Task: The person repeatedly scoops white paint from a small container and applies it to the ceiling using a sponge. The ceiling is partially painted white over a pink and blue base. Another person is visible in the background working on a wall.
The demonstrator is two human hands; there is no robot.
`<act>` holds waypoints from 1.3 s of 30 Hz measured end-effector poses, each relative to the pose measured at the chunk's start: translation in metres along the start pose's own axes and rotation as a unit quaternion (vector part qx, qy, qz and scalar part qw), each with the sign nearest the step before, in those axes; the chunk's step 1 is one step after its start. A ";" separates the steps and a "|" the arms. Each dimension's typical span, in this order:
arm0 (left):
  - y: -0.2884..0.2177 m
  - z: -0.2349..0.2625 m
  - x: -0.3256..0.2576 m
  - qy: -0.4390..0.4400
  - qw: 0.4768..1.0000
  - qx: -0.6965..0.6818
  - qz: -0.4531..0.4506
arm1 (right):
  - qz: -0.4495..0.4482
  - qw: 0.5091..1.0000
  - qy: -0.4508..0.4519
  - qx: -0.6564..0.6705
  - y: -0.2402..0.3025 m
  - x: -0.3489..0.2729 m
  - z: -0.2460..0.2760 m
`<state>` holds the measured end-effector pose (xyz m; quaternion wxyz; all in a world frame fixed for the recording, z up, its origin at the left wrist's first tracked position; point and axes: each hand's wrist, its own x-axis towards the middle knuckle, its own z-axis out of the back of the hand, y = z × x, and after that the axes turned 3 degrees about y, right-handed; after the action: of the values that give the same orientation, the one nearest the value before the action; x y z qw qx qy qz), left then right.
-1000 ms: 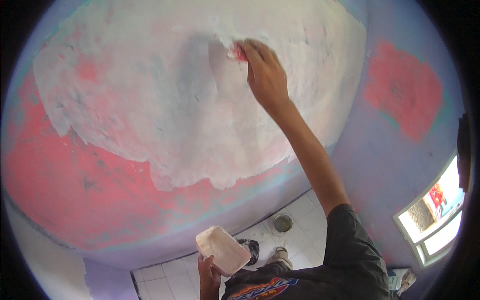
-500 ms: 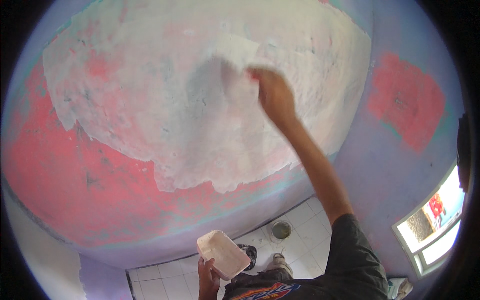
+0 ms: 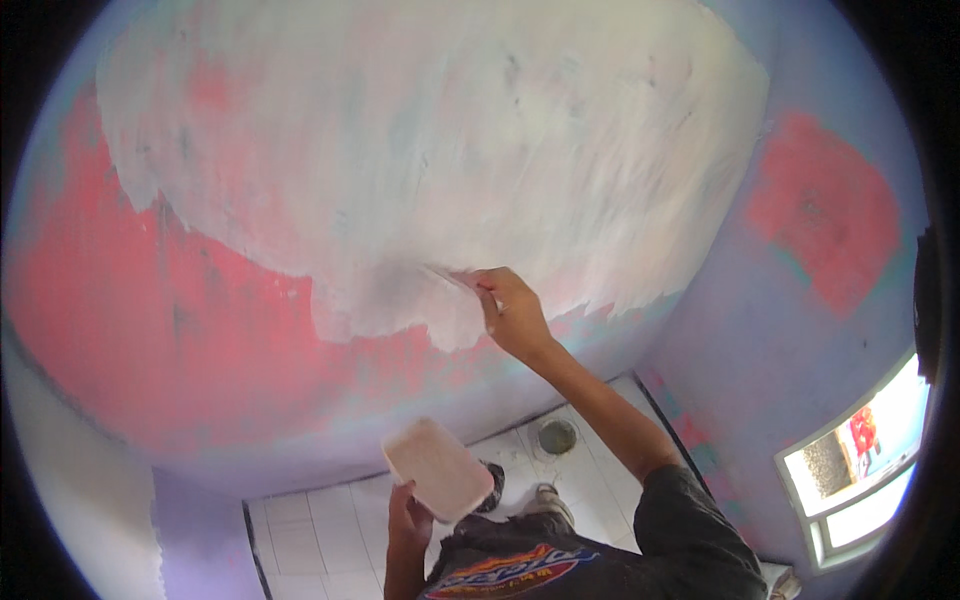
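Note:
My right hand is raised to the wall, its fingers closed on a thin putty knife. The blade lies at the wall in the lower part of a broad coat of whitish filler. Below that coat, pink and bluish old paint shows. Low at my front, my left hand grips a pale, rectangular tray by its near left edge. A whitish layer covers the tray's inside, though blur hides the detail.
A round container stands on the white floor tiles by the wall, close to my foot. Something dark lies partly behind the tray. The right-hand wall has a pink patch and a bright window.
My right hand has swept down the wall with the putty knife, from high on the whitish coat to its lower part. The tray stays in my left hand, slightly shifted with the view.

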<state>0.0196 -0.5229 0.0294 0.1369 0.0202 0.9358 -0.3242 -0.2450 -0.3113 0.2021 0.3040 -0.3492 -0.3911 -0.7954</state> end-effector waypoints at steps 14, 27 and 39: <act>-0.020 -0.049 0.022 0.026 0.993 0.044 -0.110 | -0.554 0.643 0.023 0.529 0.077 -0.149 0.003; -0.021 -0.056 -0.008 0.054 0.993 0.087 -0.058 | -0.614 0.560 -0.064 0.552 0.070 -0.153 -0.014; -0.042 -0.044 -0.029 -0.005 0.998 0.065 -0.022 | -0.606 0.597 -0.099 0.516 0.046 -0.192 -0.013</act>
<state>0.0315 -0.5275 0.0958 0.1332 0.0072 0.9122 -0.3874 -0.1050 -0.3056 0.0628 -0.1583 0.1067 -0.8858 -0.4229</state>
